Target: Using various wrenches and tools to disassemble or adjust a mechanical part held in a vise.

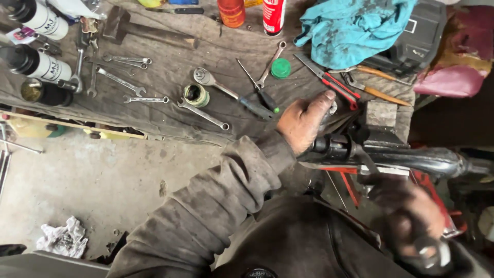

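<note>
With the left hand [303, 123] clenched around the black metal tube [411, 159] at the tabletop's [170, 116] near edge, that firm bracing grasp suits the work, while the blurred right hand's [417, 221] fingers seem closed on a small shiny part [427, 252].

Soft even daylight, dim at right edge, right hand [417, 221] motion-blurred, wide-angle bending at corners, workbench [170, 72] sharp

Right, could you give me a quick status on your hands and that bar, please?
Left hand gripping black bar at its end. Right hand blurred below the bar, grip unclear. Spanners and screwdriver lie beside on bench.
</note>
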